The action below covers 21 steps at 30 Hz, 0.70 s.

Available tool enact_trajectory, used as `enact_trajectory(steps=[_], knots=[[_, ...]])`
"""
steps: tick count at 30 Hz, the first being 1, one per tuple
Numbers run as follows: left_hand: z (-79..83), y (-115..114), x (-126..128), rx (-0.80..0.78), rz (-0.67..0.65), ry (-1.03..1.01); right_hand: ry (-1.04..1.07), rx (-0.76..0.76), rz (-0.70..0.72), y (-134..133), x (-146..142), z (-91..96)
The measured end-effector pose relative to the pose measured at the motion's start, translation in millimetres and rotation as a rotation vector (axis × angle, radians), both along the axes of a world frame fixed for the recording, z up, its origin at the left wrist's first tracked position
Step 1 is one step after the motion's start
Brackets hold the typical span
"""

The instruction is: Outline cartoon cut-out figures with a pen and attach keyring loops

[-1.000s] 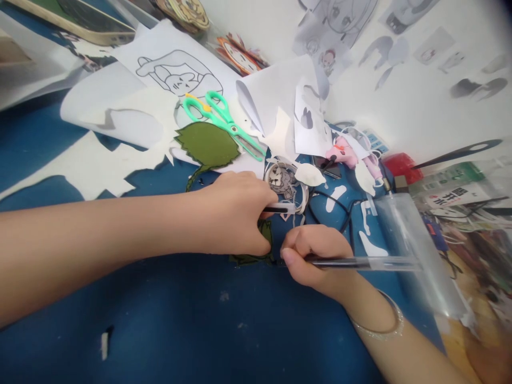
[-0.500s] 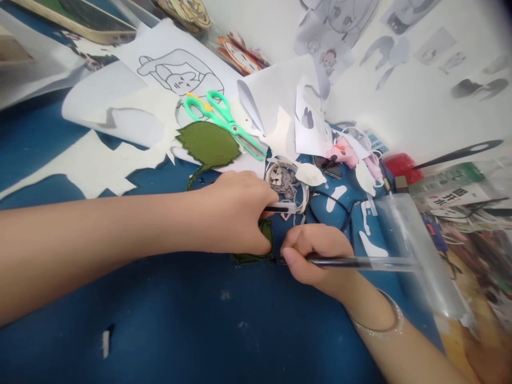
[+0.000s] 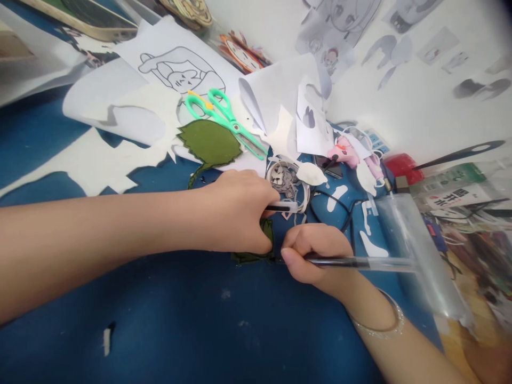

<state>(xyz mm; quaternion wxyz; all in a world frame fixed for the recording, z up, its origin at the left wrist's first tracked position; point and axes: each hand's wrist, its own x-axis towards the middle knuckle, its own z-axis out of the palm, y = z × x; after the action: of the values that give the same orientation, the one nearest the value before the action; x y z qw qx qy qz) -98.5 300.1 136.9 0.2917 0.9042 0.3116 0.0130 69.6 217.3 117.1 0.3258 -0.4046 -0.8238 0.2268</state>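
My left hand (image 3: pixel 244 213) is closed over a dark green leaf-shaped cutout (image 3: pixel 267 229) that lies on the blue tabletop, hiding most of it. Out of its fingers sticks a clear, black-ended piece that looks like a pen cap (image 3: pixel 286 207). In my right hand (image 3: pixel 316 250) a slim black pen (image 3: pixel 344 262) with a clear barrel is pinched, its tip at the cutout's right edge. Beyond my left hand lies a larger green leaf cutout (image 3: pixel 210 141) with dark outlines and a curved stem. Green-handled scissors (image 3: pixel 236 127) rest against it, blades pointing right.
White paper scraps (image 3: pixel 96 162) and a line-drawn sheet (image 3: pixel 180 69) spread across the back left. Coiled cable (image 3: pixel 306 200), a pink glue-gun-like tool (image 3: pixel 346 154) and a clear plastic roll (image 3: pixel 424 256) lie to the right. A small white scrap (image 3: pixel 106 341) is at the front.
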Motion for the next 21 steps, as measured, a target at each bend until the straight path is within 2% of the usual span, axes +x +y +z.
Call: enact_trajectory(steps=[21], knots=[[-2.1, -1.1, 0.0, 0.023, -0.009, -0.017, -0.012, -0.050, -0.019, -1.5, 2.2, -0.8]])
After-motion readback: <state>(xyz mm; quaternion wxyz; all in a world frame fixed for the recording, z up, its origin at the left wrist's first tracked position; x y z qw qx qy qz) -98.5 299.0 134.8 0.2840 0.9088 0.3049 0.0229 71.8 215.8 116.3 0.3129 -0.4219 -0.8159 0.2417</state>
